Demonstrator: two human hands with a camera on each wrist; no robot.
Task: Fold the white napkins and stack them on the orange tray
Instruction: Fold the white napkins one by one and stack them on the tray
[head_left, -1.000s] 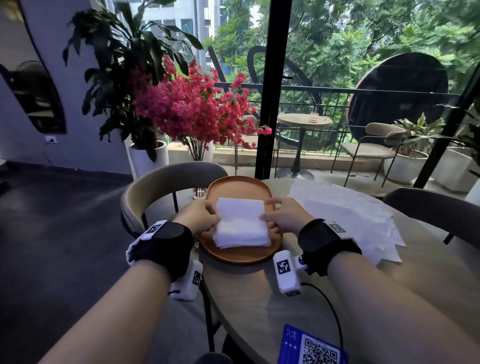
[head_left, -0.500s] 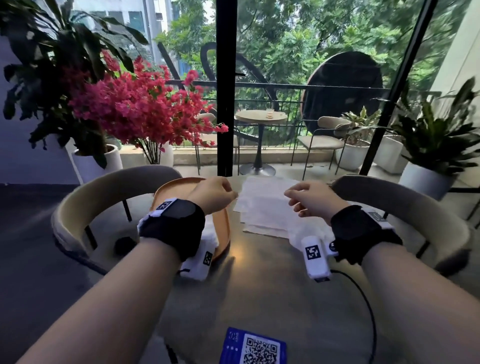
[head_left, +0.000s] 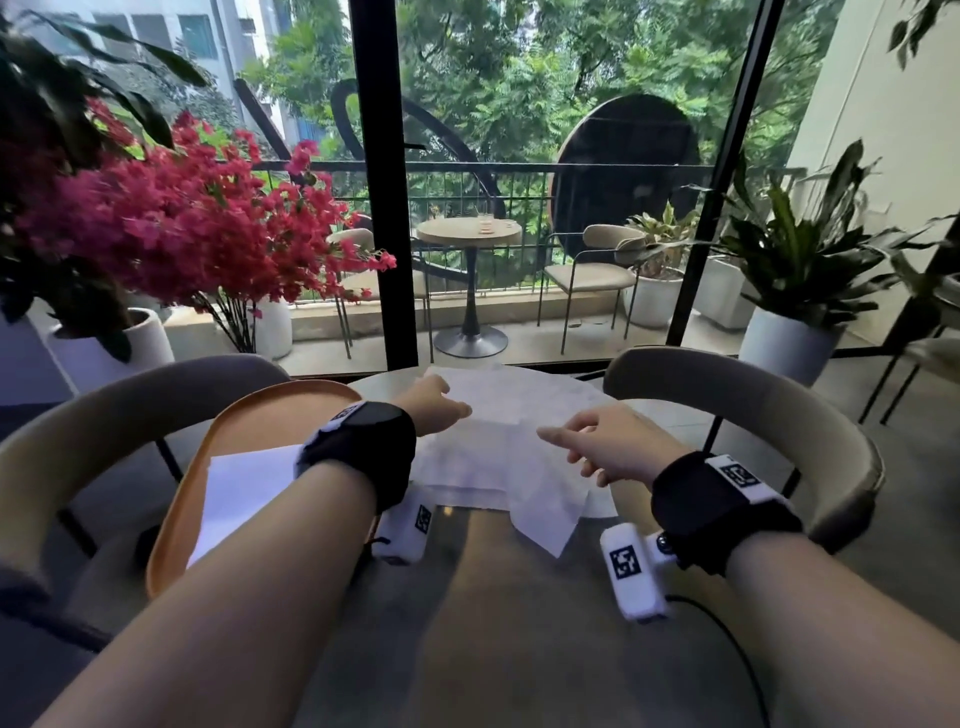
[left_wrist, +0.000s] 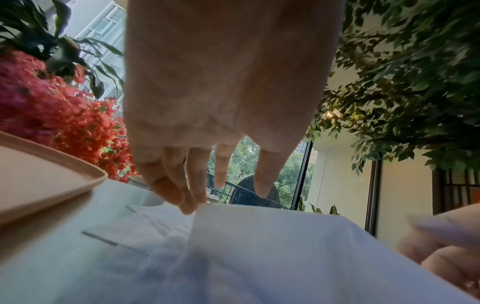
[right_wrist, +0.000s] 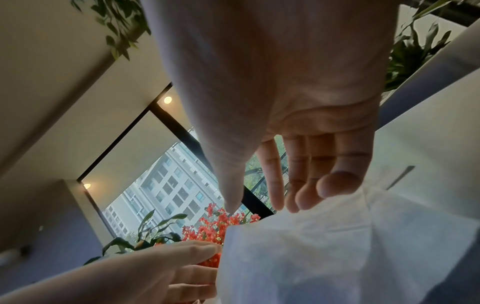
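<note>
Both grips are spread, fingers straight: left hand (head_left: 434, 405) and right hand (head_left: 608, 441) hover over loose white paper napkins (head_left: 498, 467); round orange tray (head_left: 176, 519) lies left.

Left hand (head_left: 434, 408), right hand (head_left: 605, 441) outstretched, fingers loose

right hand (right_wrist: 298, 144) outstretched, above white napkin (right_wrist: 298, 257)

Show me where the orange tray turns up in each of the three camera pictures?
Head: orange tray, lower left, under the left forearm.
Left wrist: its rim at the left edge, beside the unfolded napkins.
Right wrist: not in it.
Shared landmark: the red flowers, visible in all three.
</note>
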